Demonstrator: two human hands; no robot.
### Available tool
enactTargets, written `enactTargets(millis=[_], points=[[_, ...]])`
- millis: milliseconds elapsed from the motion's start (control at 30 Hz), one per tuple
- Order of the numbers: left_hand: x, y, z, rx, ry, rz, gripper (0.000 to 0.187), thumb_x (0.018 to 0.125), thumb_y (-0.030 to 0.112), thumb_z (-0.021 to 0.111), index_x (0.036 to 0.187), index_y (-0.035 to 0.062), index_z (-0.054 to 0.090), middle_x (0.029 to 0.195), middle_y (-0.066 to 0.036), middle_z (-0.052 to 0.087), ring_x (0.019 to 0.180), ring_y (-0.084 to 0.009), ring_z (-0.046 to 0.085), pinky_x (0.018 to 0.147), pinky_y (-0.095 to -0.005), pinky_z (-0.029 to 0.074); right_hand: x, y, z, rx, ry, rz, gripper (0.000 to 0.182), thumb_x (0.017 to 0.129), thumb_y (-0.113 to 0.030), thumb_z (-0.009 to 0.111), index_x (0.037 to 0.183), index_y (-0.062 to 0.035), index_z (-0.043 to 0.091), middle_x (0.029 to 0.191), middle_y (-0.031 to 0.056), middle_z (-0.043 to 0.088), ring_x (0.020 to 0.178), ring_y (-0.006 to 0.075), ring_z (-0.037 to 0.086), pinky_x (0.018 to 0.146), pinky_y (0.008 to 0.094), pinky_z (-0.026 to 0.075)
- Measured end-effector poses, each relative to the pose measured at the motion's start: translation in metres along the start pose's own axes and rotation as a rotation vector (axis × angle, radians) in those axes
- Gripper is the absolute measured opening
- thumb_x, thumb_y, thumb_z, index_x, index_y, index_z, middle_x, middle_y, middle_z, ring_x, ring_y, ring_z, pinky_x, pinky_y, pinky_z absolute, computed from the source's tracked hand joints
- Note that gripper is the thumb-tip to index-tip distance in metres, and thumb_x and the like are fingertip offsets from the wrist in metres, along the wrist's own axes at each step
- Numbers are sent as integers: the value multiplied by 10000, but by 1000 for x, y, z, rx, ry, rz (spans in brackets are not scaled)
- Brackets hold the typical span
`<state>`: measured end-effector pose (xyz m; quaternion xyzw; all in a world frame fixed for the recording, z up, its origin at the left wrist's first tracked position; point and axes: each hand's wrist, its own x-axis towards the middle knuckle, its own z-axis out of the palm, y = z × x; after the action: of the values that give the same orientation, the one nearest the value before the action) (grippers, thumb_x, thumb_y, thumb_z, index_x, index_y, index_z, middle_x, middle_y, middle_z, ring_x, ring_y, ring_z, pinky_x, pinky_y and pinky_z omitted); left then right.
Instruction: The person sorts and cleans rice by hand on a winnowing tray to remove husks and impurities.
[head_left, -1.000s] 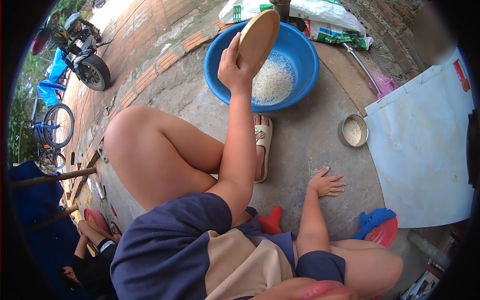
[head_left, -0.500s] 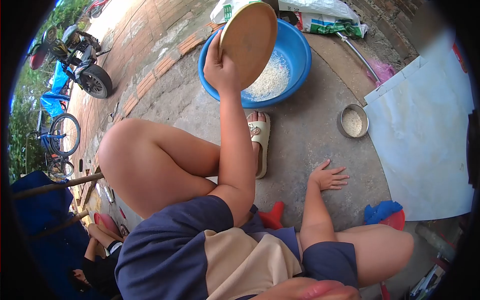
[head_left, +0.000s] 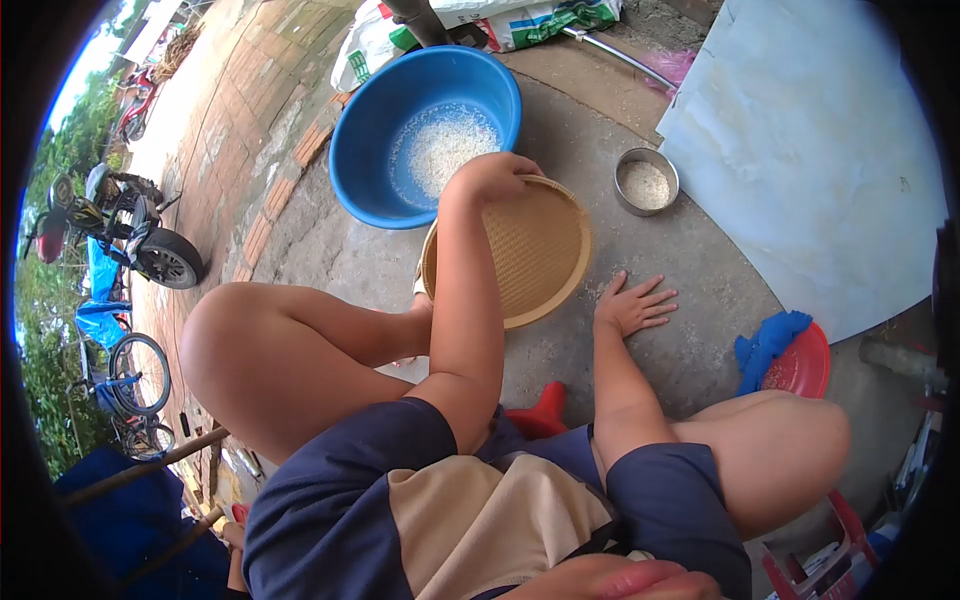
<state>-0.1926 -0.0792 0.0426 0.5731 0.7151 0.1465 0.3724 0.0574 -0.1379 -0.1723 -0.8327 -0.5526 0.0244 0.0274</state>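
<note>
My left hand (head_left: 492, 178) grips the upper rim of a round woven winnowing basket (head_left: 535, 255), held low over the concrete and tilted, with nothing visible on its weave. Just beyond it stands a blue plastic basin (head_left: 350, 160), with white rice-like grains (head_left: 450, 145) spread over its bottom. My right hand (head_left: 635, 305) rests on the ground, palm down with fingers spread. A round metal tin (head_left: 627, 202) holding similar grains (head_left: 645, 184) sits a little farther forward of that hand.
Printed sacks (head_left: 545, 28) and a metal pole (head_left: 625, 58) lie behind the basin. A pale sheet (head_left: 810, 170) covers the right side. Near my right knee are a blue cloth (head_left: 770, 345) and a red dish (head_left: 805, 365). A motorbike (head_left: 150, 240) and a bicycle (head_left: 140, 370) stand at left.
My left hand has brought the basket from above the basin down toward me, turning it to a flatter tilt. My right hand stays on the ground. The view has shifted.
</note>
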Motion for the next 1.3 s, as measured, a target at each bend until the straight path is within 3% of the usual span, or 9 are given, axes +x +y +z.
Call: enactTargets(millis=[300,367,467,600,667,800,933,1067,1300], points=[[57,-70,89,-323,-192,-162,245,753,95,624,991,54,665,837,-27,636,773,-129,566,763,-261,438,21,22,-1,179,304,102,410,855,-433,501,1178,-187,559,1387,113,372,1281,359,307,1003,513,261],[57,-55,101,-528,-170,-184,196,771,98,626,949,25,665,792,-25,627,706,-112,564,668,-256,449,47,32,-40,415,-120,250,316,863,-371,504,1061,-168,643,1223,91,546,1149,326,453,945,499,318],[76,-63,136,-571,-149,-162,189,787,102,631,947,6,661,811,-38,629,718,-121,573,676,-257,452,103,55,-2,515,-101,510,296,864,-339,500,931,-118,684,938,54,646,918,372,552,797,465,430],[82,-55,182,-583,-99,-274,201,825,120,605,997,24,649,865,-33,635,771,-126,579,736,-273,453,163,70,5,1634,-264,921,251,863,-226,521,987,-52,653,840,72,653,700,236,586,665,352,452],[81,-43,199,-560,-142,-295,200,836,131,599,998,23,647,868,-34,637,768,-130,581,733,-276,453,168,78,-24,1738,12,698,282,835,-270,581,985,-42,649,895,81,644,712,212,596,710,371,464],[92,-27,235,-619,-202,-172,294,826,194,616,1079,43,613,867,-48,645,789,-161,603,752,-295,458,174,122,-113,829,667,490,393,776,-277,660,1122,-105,589,1167,135,561,1046,281,515,879,390,404],[80,24,267,53,216,-77,372,748,274,651,1083,118,614,975,-84,640,908,-260,599,829,-367,452,183,156,-98,284,672,846,507,745,-231,664,1221,-146,513,1181,100,565,1091,299,481,956,439,310],[80,57,279,80,356,6,413,720,279,658,1114,171,595,1088,-103,596,1047,-294,538,902,-414,410,153,167,-58,401,312,718,488,728,-161,639,1205,-140,537,1212,90,559,1111,288,478,953,434,306],[71,105,244,-670,86,93,430,835,289,583,1220,115,500,1155,-136,554,1058,-280,537,857,-405,439,171,101,-94,828,757,403,296,736,-64,572,1028,-59,619,1022,129,631,935,327,560,817,435,411]])
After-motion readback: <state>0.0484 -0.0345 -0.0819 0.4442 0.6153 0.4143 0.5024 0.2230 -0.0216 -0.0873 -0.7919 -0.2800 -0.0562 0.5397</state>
